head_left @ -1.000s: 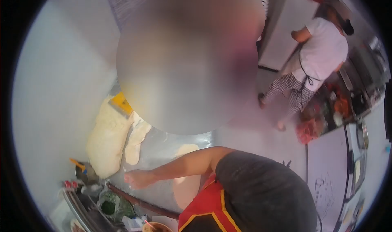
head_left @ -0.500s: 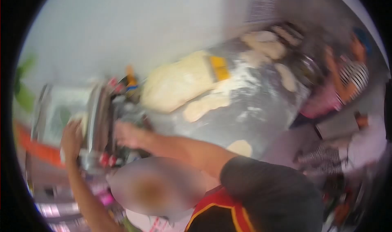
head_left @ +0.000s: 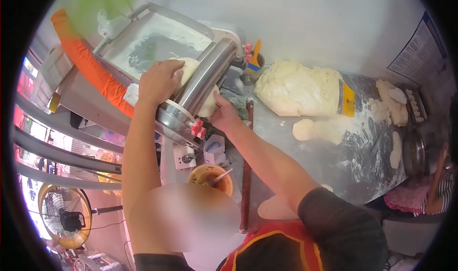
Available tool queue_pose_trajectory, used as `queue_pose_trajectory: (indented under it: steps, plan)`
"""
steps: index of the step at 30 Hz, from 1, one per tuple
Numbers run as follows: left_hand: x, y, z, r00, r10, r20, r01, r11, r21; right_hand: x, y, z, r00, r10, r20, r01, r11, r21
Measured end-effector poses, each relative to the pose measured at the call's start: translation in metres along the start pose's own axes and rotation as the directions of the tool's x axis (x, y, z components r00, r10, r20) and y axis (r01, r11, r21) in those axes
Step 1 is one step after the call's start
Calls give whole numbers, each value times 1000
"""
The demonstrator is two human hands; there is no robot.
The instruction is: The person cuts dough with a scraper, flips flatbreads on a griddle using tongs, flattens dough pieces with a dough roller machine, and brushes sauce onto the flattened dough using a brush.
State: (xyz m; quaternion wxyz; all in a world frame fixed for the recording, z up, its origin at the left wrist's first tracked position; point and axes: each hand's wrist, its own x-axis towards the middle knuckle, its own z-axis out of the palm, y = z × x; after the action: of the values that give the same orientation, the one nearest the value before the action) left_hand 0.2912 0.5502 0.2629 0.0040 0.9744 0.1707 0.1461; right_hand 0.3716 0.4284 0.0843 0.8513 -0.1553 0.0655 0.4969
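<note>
At the dough roller machine [head_left: 208,73], my left hand [head_left: 160,81] lies on a pale dough piece [head_left: 189,70] on the tray side of the steel roller, its fingers bent over the dough's edge. Below the roller, on its other side, my right hand [head_left: 225,112] grips hanging dough [head_left: 209,104], with the thumb in front and the other fingers partly hidden. The dough shows on both sides of the roller. Behind the roller, the machine's tray [head_left: 162,47] is dusted with flour.
A large dough mass [head_left: 300,87] sits on the floured metal table [head_left: 315,161], with a yellow scraper [head_left: 348,100] against it. Smaller dough pieces [head_left: 304,129] lie nearby. A bowl [head_left: 228,183], a rolling pin [head_left: 246,190] and a fan [head_left: 67,218] are around. A co-worker's arm [head_left: 436,187] shows at right.
The view has swung left to the machine. My right hand has moved from above the table to the dough below the roller. My left hand has come into view, now on dough by the roller.
</note>
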Motion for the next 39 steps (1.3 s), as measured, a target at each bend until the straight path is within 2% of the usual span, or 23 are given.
queue_pose_trajectory:
  steps: [6, 7, 8, 9, 10, 12, 13, 15, 18, 22, 26, 28, 30, 32, 34, 37, 39]
  plan:
    - [0, 1, -1, 999, 35, -2, -35, 999, 16, -19, -7, 5, 992, 40, 121, -54, 992, 114]
    - [1, 2, 2, 998, 57, -15, -57, 998, 33, -7, -1, -16, 962, -113, 248, 155, 975, -157]
    - [0, -2, 3, 997, 72, -29, -71, 996, 51, 24, 16, -54, 894, -208, 398, 370, 843, -391]
    - [1, -1, 2, 997, 79, -5, -78, 996, 46, 9, 8, -38, 957, -93, 274, 152, 967, -206]
    - [2, -4, 3, 995, 102, -7, -102, 994, 39, -6, -1, -22, 990, 26, 142, -32, 999, 43]
    - [6, -9, 6, 985, 175, -15, -174, 984, 47, -37, -13, -6, 991, -19, 133, 21, 1000, -13]
    - [7, -8, 4, 981, 196, 4, -196, 979, 54, -28, -12, -17, 941, -83, 327, 65, 996, 66]
    - [9, -10, 8, 974, 213, -70, -206, 974, 99, -50, -24, -7, 928, -160, 336, 199, 976, -84]
    - [11, -19, 13, 980, 198, 22, -199, 978, 68, -38, -19, -28, 951, -117, 285, 123, 992, -6]
    - [9, -8, 2, 987, 132, 89, -135, 991, 18, -36, -18, -46, 960, -119, 254, 114, 993, 35]
    - [5, -8, 1, 988, 126, 86, -125, 992, -19, -33, -18, -62, 966, -148, 212, 138, 989, 58]
    - [6, -8, -1, 988, 114, 107, -113, 993, -13, 22, 2, -111, 904, -323, 281, 397, 878, -267]
    - [6, -11, 0, 989, 93, 116, -90, 996, -30, 6, -7, -100, 890, -340, 304, 429, 850, -306]
    - [6, -8, -1, 988, 71, 134, -65, 997, -52, -37, -18, -74, 938, -216, 272, 245, 967, -76]
    - [5, -3, -6, 986, 45, 163, -34, 997, -70, -43, -21, -70, 937, -214, 275, 228, 974, -18]
    - [10, -19, 7, 995, 90, 31, -89, 996, -22, -55, -23, -65, 921, -226, 319, 221, 974, 51]
    - [11, -26, 14, 976, 145, -164, -140, 989, 42, -58, -24, -66, 915, -235, 328, 239, 971, 31]
